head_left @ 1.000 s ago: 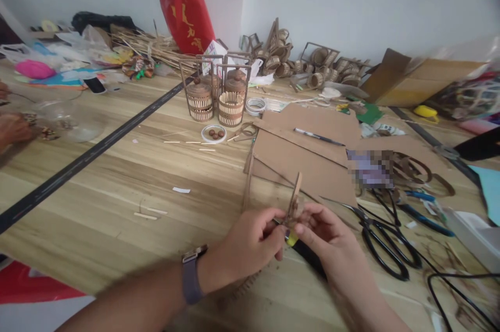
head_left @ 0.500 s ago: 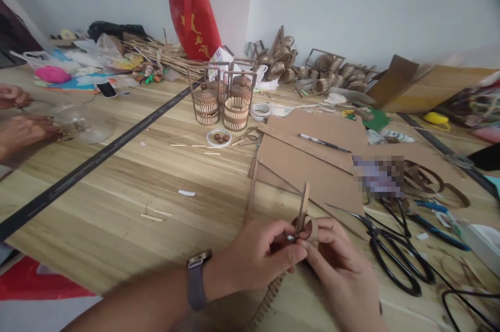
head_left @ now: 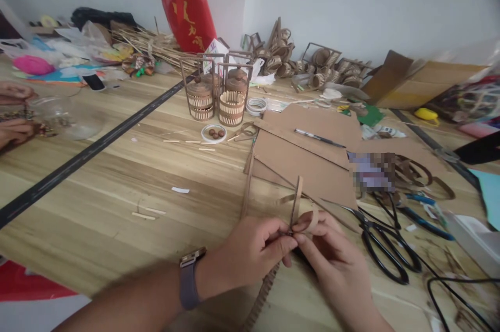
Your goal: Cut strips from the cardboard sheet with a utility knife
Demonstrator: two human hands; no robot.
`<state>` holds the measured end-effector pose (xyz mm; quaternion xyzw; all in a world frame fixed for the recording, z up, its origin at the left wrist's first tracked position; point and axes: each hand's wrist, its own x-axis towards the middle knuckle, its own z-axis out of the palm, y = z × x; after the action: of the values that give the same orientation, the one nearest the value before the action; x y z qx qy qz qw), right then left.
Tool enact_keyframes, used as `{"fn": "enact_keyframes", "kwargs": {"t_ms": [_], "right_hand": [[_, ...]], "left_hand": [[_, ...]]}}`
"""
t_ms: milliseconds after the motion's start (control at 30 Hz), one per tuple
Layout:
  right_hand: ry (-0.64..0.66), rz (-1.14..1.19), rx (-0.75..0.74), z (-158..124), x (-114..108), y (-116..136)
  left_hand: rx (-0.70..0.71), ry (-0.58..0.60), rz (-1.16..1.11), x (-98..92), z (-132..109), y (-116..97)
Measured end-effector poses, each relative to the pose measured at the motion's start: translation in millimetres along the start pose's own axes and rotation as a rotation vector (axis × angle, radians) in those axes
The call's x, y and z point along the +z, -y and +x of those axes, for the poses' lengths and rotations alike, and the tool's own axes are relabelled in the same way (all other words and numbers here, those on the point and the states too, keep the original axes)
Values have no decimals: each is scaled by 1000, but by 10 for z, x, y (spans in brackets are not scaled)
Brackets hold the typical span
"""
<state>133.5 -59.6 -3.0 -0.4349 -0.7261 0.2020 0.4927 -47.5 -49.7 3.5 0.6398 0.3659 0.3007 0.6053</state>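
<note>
My left hand (head_left: pixel 258 249), with a watch (head_left: pixel 190 277) at its wrist, is closed in a pinch on a narrow brown strip (head_left: pixel 297 199) that stands up from the fingers. Fingertip to fingertip with it, my right hand (head_left: pixel 336 256) pinches the same strip work, where a lighter curl (head_left: pixel 313 220) loops over its fingers. The exact join between the fingertips is hidden. From under my left hand a ridged brown band (head_left: pixel 262 295) runs down toward the near edge. Black-handled scissors (head_left: pixel 385 251) lie just right of my right hand.
Brown cardboard (head_left: pixel 300 160) bearing a pen (head_left: pixel 319 138) lies ahead. Beyond it stand small woven baskets (head_left: pixel 231 108) and a white ring (head_left: pixel 214 133) holding round brown beads. Blue-handled pliers (head_left: pixel 427 222) lie right. Another person's hands (head_left: pixel 15 131) work at far left.
The view has shifted slightly, so the table things sit further left. My right fingers have moved in closer around the strip's curl, and another length of strip shows behind the upright one.
</note>
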Motion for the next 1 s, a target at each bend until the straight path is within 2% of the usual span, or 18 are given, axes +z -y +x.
{"fn": "enact_keyframes", "kwargs": {"t_ms": [233,333,433,700,933,1000], "right_hand": [[5,-279,-157,-19,-65,13],[-33,-339,-245,-33,-70,33],[-47,-357,-263,-49,-61,58],[-30,-213,-89,-60,5,78],[-6,195,184,-47,51,8],[-8,247,222,-66,67,-17]], "left_hand": [[12,-9,40,2,-7,5],[-8,9,24,9,-11,6],[6,23,17,4,-17,9],[91,15,92,-45,-17,-26],[154,49,172,-75,3,-26],[150,53,164,-80,13,-19]]}}
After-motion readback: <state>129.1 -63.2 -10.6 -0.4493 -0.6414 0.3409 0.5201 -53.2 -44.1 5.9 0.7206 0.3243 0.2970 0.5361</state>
